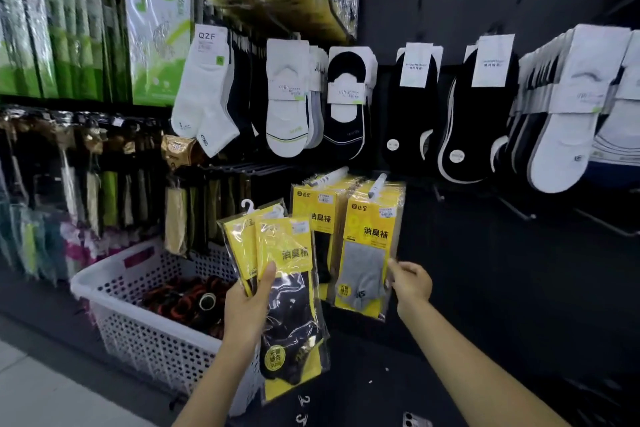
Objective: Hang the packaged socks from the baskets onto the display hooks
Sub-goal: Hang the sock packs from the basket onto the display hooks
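Note:
My left hand [251, 302] grips a small stack of yellow sock packs [287, 288], the front one showing dark socks, with white hanger hooks at the top. To the right, a yellow pack with grey socks [367, 253] hangs on a display hook [377, 184] in front of other packs. My right hand [410, 282] pinches that pack's lower right edge. Another bunch of yellow packs [313, 215] hangs on the hook [329, 177] just left of it. A white perforated basket [152, 315] stands on the floor at lower left, holding dark and orange items.
Rows of white and black socks [287, 97] hang above on the dark wall. Green packs [69, 38] and stocking packs fill racks at the left. Bare hooks [519, 211] stick out at the right. A phone [415, 421] and loose white hooks lie on the floor.

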Demonstrator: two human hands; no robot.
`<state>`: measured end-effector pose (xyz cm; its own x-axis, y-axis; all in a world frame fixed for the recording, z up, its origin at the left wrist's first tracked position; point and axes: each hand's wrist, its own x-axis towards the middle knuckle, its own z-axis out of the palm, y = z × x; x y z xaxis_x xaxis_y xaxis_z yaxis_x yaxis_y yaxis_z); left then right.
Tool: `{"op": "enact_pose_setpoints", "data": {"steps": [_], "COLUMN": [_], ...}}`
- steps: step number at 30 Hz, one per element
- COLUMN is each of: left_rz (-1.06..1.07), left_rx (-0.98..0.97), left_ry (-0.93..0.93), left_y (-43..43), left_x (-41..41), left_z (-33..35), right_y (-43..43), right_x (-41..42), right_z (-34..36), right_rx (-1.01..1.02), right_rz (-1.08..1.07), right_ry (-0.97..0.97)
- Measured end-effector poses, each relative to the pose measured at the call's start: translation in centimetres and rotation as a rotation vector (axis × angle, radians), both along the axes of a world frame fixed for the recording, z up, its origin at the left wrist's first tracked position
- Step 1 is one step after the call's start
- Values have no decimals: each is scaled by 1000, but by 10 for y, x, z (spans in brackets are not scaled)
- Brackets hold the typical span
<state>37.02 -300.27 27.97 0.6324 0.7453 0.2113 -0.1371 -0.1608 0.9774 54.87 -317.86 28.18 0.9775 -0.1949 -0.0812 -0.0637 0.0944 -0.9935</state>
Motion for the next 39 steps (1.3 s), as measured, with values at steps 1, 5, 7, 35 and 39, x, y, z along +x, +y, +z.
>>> {"op": "enact_pose_setpoints", "data": {"steps": [1,5,7,35,39], "left_rz": [-18,-61,-93,111,48], "left_rx": [-7,-39,-43,-14,-21], "left_ry": [-6,-13,-12,24,26], "left_y": [-3,-20,-31,-1,-7], "left_x": [0,6,10,1,7], "left_z": [-1,-4,-3,18,22], "right_y": [-4,-11,-9,-9,-1], "right_x": [-5,-34,-55,-26,-13], "right_z": [-2,1,10,50,40], "right_rx": [-10,-8,23,78,42], "right_rz": [-23,156,330,110,59], "right_ry": [-10,-88,-145,-251,-176]}}
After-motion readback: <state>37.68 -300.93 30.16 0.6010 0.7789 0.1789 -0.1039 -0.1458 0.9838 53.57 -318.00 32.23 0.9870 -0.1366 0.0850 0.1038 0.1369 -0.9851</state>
